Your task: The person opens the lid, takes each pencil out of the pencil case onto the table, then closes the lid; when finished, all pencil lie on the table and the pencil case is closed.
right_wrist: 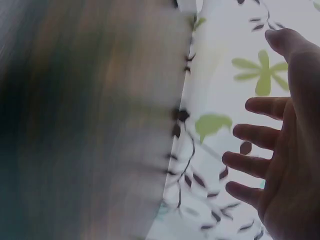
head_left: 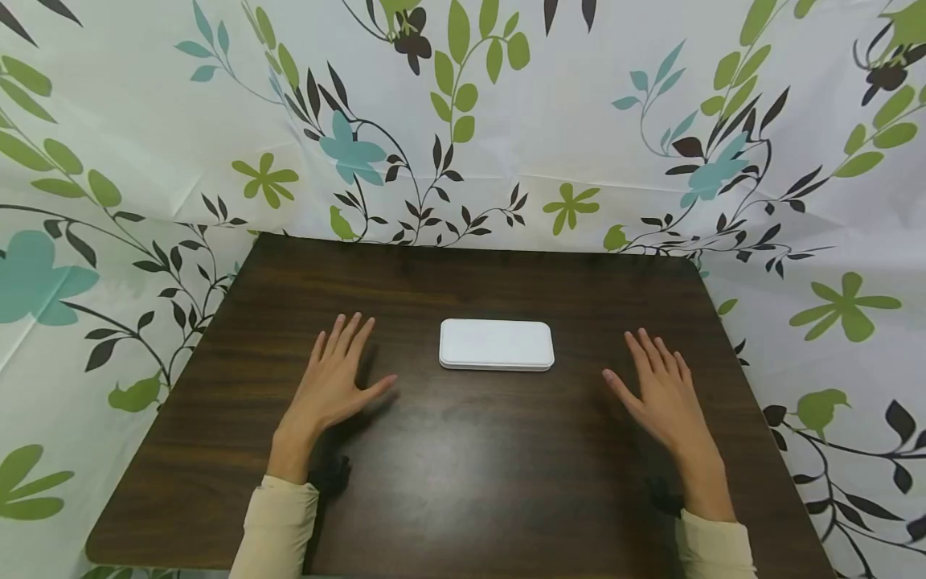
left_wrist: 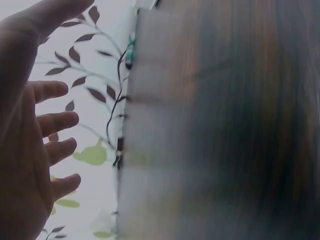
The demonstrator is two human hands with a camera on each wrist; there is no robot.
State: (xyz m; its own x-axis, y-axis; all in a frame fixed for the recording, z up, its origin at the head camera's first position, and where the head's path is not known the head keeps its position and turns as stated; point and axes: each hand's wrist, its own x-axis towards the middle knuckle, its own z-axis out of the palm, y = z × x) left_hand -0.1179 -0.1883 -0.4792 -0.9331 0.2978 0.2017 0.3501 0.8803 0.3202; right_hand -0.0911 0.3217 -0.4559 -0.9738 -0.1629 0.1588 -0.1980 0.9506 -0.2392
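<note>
A white, flat rectangular case (head_left: 496, 345) with rounded corners lies near the middle of the dark wooden table (head_left: 463, 498). To its left is my left hand (head_left: 329, 386), palm down with fingers straight and thumb spread toward the case. My right hand (head_left: 665, 398) is on the other side, its fingers also straight and its thumb pointing inward. Neither hand touches the case. In the left wrist view the left hand (left_wrist: 25, 135) holds nothing, and in the right wrist view the right hand (right_wrist: 285, 150) is likewise without anything in it.
A white cloth (head_left: 593, 104) printed with green, blue and dark leaves hangs behind the table and at both sides. The table's back edge runs along it. Light-coloured sleeves (head_left: 278, 523) cover both forearms.
</note>
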